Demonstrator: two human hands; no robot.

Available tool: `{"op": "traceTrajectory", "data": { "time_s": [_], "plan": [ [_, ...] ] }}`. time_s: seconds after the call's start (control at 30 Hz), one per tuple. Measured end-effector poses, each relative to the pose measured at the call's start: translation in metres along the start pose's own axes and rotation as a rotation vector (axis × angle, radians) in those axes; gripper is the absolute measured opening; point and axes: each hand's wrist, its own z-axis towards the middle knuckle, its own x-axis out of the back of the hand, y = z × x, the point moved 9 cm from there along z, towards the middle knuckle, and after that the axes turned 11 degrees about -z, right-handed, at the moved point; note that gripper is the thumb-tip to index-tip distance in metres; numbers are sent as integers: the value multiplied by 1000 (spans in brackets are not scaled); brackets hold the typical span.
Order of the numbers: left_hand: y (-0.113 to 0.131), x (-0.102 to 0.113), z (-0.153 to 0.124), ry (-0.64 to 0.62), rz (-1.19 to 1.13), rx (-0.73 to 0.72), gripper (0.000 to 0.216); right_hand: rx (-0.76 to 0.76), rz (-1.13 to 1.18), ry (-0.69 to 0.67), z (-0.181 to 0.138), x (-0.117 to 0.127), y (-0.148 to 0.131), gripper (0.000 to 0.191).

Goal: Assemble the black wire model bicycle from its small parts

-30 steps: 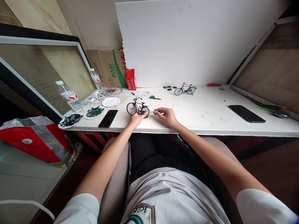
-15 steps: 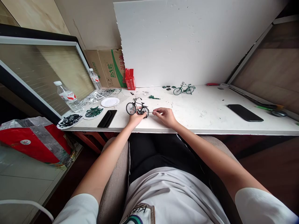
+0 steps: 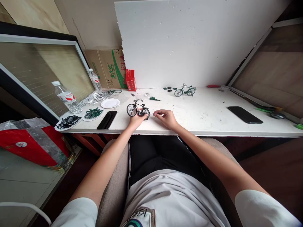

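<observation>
A small black model bicycle (image 3: 138,109) stands upright in my left hand (image 3: 137,119), which is closed around its lower rear part. Its front wheel points left. My right hand (image 3: 165,118) pinches a thin dark rod-like piece (image 3: 151,113) that reaches toward the rear wheel; whether it touches the wheel I cannot tell. Behind them on the table lies a green part (image 3: 155,99). Farther back stands a green model bicycle (image 3: 185,91), with several small dark pieces (image 3: 169,88) beside it.
At the left are a plate of black parts (image 3: 68,122), a plate of green parts (image 3: 93,113), a white plate (image 3: 110,103), a phone (image 3: 107,120) and a water bottle (image 3: 68,98). A red box (image 3: 131,81) stands behind. Another phone (image 3: 245,114) lies at the right.
The view has shifted slightly, so everything sits a little farther left. Both hands keep their grips, with no clear movement between the model bicycle and the thin piece.
</observation>
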Motion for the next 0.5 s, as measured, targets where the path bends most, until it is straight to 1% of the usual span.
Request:
{"op": "traceTrajectory", "data": {
  "time_s": [0.23,0.5],
  "plan": [
    [-1,-2,-1,-12,-44,25,46,2,-27,5,-1,1,-3,26],
    [6,-4,-6,-6,-76,51,44,-16,-24,0,0,2,-4,28]
  ]
}}
